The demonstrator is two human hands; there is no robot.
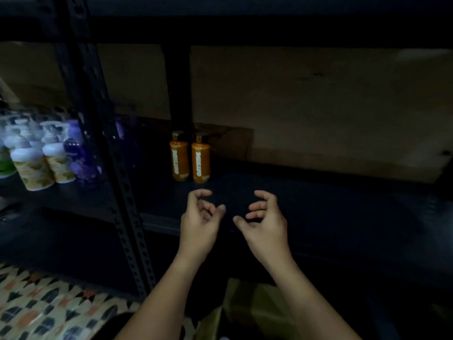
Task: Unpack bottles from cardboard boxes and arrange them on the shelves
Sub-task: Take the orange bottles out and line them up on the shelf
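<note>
Left hand point(199, 218) and right hand point(266, 218) hover empty, fingers loosely curled, near 2 upright orange plastic pump bottles point(190, 160) on the dark metal shelf point(318, 204)

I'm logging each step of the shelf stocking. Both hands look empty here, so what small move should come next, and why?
Probably lower both hands to the cardboard box below for more bottles: neither holds anything, and only two orange bottles stand on the dark shelf.
</note>
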